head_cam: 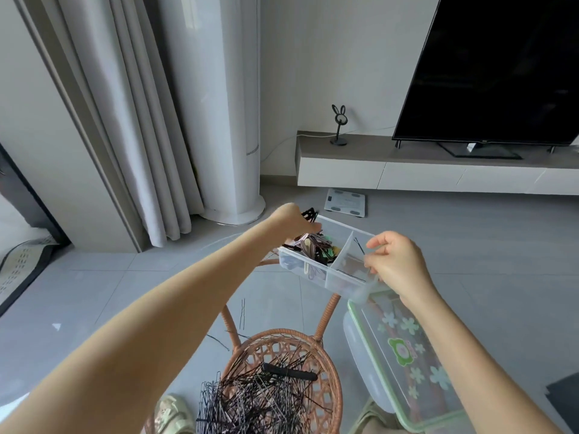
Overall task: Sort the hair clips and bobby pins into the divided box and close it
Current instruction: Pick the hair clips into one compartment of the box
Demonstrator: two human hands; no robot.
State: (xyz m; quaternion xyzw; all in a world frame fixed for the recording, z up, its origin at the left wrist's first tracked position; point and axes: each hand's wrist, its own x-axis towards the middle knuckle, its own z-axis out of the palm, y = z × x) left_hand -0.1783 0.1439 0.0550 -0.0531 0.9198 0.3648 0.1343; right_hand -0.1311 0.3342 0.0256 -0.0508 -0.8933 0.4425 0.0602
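- The clear divided box [326, 261] stands open on a wicker stool [329, 308], past the near basket.
- Its left compartment is full of hair clips [313, 247] in dark, brown and green colours; they lie in a heap up to the rim.
- Its right compartment holds only a few bobby pins [358, 245], thin and black, and one lies along the front wall.
- The left hand [296, 219] is at the far left corner of the box, above the clips. The fingers are curled together around a dark clip [308, 214], which sticks out behind the hand.
- The right hand [396, 261] is at the right end of the box. The thumb and first finger are pressed together in a pinch; I cannot tell if they hold a pin or the box edge.
- The lid [404, 349], clear with a green rim and flower prints, lies just right of the basket, under the right forearm, apart from the box top.
- The round wicker basket [326, 371] near the person holds a big pile of pins [260, 399] and one long black clip [289, 372].
- A few pins [242, 313] lie on the grey floor [141, 292] beside the stool.
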